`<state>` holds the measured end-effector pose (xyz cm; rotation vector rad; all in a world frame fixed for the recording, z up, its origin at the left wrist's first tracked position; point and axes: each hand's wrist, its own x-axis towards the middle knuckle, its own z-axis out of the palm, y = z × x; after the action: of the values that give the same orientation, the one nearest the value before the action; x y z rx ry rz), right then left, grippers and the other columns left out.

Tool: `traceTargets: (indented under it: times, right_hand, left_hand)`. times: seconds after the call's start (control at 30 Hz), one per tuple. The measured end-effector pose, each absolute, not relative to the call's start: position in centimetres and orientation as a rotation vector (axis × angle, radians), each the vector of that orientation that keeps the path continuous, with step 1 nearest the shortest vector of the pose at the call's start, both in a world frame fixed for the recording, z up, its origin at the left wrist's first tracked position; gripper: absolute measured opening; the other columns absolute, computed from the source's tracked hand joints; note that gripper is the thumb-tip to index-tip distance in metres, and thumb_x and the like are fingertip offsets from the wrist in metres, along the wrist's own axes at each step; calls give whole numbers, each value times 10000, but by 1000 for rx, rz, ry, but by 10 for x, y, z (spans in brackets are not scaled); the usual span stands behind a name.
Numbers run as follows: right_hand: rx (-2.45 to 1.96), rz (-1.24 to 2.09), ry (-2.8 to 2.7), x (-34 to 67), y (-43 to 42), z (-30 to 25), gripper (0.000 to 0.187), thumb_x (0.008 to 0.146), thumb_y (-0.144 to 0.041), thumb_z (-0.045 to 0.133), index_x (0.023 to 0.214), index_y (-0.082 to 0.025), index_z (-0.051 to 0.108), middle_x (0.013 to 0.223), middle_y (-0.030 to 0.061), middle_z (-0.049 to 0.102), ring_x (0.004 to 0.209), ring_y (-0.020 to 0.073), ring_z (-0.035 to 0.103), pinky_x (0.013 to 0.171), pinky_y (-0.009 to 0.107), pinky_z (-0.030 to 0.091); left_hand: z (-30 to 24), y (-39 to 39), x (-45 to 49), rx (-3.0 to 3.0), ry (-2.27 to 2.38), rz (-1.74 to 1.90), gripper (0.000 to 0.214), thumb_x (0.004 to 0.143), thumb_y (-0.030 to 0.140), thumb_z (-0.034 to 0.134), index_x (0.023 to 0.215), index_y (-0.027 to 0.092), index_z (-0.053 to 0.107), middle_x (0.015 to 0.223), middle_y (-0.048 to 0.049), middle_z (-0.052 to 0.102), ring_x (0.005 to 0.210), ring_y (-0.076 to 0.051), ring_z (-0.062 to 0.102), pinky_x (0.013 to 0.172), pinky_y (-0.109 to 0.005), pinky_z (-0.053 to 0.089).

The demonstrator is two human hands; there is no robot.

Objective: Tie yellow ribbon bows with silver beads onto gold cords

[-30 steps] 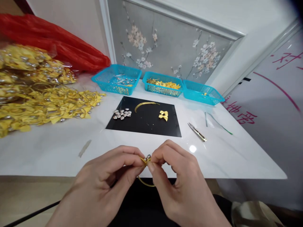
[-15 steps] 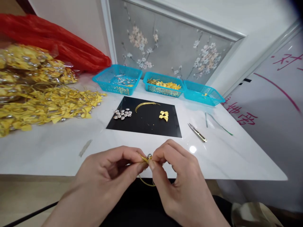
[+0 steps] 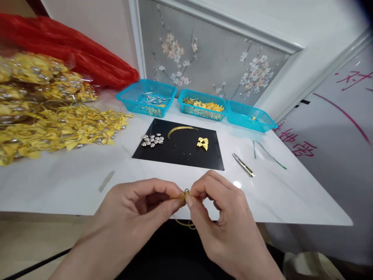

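My left hand (image 3: 136, 217) and my right hand (image 3: 224, 221) meet at the near table edge, both pinched on one small yellow bow with a silver bead (image 3: 184, 193). A thin gold cord (image 3: 183, 223) hangs in a loop below my fingertips. On the black mat (image 3: 179, 153) lie several silver beads (image 3: 152, 140), a curved bundle of gold cord (image 3: 180, 129) and loose yellow bows (image 3: 203, 142).
A heap of finished yellow bows (image 3: 58, 130) and bagged ones (image 3: 35, 77) fill the left, with a red plastic bag (image 3: 72, 54) behind. Three blue baskets (image 3: 147, 97) (image 3: 202, 104) (image 3: 250, 115) line the back. Small snips (image 3: 243, 164) lie right of the mat.
Both hands have stayed pinched on the bow and shifted slightly up and right; the hanging cord loop has drawn a little tighter.
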<state>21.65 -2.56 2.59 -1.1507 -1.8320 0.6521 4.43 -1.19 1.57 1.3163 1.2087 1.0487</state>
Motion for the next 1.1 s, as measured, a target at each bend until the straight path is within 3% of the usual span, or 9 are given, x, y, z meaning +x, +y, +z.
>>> traceTargets:
  times: [0.23,0.47,1.1]
  right_hand:
    - [-1126,633,-1831,215,-23,24,169,844,-32,562,749,-171,545,751,-40,557,687,64,545,602,180,412]
    - [-1159,737,-1840,227,-23,26,149,896,-68,610,927,-205,660,883,-39,625,762,72,588,678,178,472]
    - [-1132,681,-1919,219,-22,30,180,906,-44,535,803,-176,602,830,-12,602,773,109,577,690,245,460]
  left_hand:
    - [13,-8,40,1231,1222,1035,33,728,271,804,705,293,794,733,36,789,684,-137,710,634,-154,569]
    - [13,-8,39,1080,1098,1064,51,712,261,842,695,279,798,715,43,784,691,-118,704,667,-143,560]
    - [9,-13,35,1267,1250,1070,30,756,335,809,747,307,806,781,30,812,719,-168,746,667,-186,591]
